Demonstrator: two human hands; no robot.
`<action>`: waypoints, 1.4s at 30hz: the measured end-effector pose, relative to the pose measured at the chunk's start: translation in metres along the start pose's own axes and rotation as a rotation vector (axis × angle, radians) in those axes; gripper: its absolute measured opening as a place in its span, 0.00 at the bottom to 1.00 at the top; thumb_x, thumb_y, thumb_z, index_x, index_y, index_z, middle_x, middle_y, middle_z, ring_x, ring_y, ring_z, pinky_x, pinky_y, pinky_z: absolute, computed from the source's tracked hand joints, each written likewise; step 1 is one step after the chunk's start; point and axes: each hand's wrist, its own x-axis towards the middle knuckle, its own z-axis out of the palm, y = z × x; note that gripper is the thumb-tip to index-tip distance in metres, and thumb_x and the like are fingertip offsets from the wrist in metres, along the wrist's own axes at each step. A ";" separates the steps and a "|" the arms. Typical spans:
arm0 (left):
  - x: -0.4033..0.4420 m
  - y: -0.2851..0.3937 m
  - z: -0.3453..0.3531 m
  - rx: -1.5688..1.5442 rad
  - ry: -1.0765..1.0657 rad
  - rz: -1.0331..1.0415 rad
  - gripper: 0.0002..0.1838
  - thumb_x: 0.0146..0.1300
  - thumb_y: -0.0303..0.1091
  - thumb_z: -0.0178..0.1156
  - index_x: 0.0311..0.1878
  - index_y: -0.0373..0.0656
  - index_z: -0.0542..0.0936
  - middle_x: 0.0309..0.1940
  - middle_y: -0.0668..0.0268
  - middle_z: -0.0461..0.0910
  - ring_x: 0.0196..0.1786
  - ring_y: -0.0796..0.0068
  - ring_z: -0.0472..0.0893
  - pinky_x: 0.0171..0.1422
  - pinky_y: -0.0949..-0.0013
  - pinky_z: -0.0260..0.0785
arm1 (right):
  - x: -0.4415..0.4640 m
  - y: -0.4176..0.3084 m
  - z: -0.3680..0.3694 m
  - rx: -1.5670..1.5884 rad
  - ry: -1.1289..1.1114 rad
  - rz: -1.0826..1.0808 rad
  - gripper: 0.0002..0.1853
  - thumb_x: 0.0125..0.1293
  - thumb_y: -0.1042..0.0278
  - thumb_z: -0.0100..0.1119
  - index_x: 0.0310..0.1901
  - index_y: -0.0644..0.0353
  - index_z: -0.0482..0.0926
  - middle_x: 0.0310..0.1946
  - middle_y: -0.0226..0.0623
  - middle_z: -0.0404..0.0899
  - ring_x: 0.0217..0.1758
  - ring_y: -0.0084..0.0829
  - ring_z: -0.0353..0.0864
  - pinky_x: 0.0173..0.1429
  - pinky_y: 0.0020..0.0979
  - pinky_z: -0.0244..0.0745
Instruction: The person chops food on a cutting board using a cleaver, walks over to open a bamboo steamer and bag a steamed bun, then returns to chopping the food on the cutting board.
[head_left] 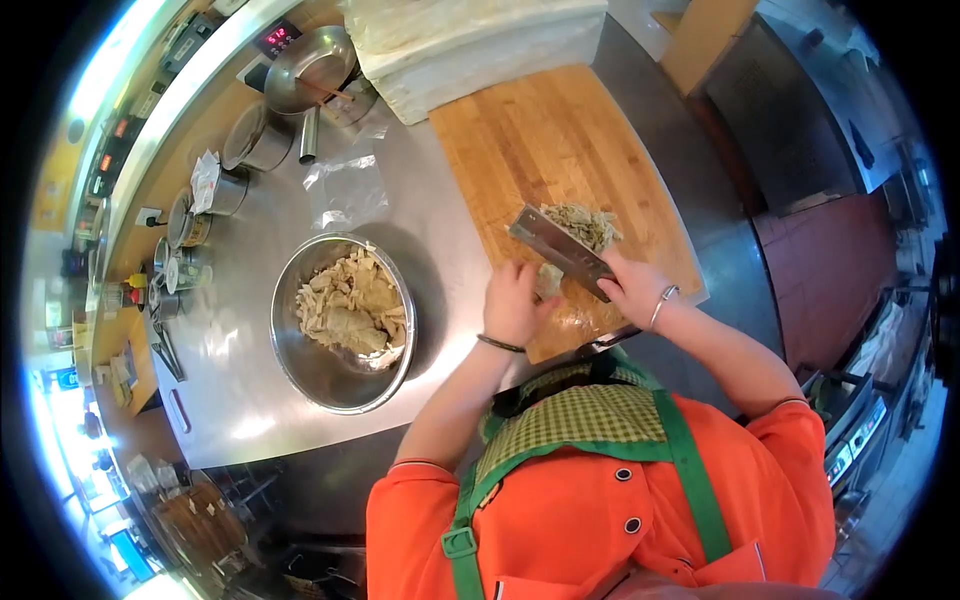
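On the wooden cutting board (535, 130), my right hand (635, 287) is closed round the handle end of a cleaver (562, 250). The wide blade points to the upper left, and a pile of sliced pale food (590, 224) lies just beyond it. My left hand (513, 303) rests at the board's left edge with its fingers bent over a pale piece of food (548, 281), beside the blade. To the left, a large steel bowl (283, 345) holds pale strips and larger chunks (350, 305).
A clear plastic bag (345, 188) lies on the steel table (235, 260) above the bowl. A white foam box (480, 60) stands behind the board. A metal pan (310, 65) and several pots line the table's far left side, with tongs (167, 352) lower down.
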 end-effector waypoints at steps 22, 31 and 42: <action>-0.037 -0.014 0.018 -0.044 0.018 0.251 0.16 0.45 0.24 0.52 0.41 0.34 0.73 0.42 0.58 0.72 0.46 0.59 0.72 0.50 0.65 0.68 | 0.014 -0.044 0.016 -0.319 -0.414 -0.007 0.15 0.59 0.73 0.41 0.48 0.56 0.60 0.36 0.51 0.75 0.37 0.50 0.77 0.38 0.43 0.73; -0.036 -0.016 0.017 -0.091 0.124 0.282 0.12 0.43 0.21 0.55 0.35 0.36 0.73 0.37 0.56 0.73 0.39 0.57 0.73 0.43 0.63 0.68 | 0.015 -0.034 0.038 -0.244 -0.184 -0.067 0.14 0.60 0.71 0.40 0.48 0.55 0.61 0.34 0.50 0.76 0.36 0.49 0.77 0.37 0.43 0.72; -0.043 -0.029 0.026 -0.138 0.143 0.347 0.11 0.41 0.22 0.56 0.33 0.35 0.74 0.37 0.55 0.73 0.40 0.55 0.73 0.44 0.62 0.69 | 0.014 -0.048 0.040 -0.369 -0.315 -0.083 0.16 0.60 0.72 0.40 0.50 0.55 0.60 0.32 0.48 0.77 0.35 0.46 0.79 0.36 0.43 0.72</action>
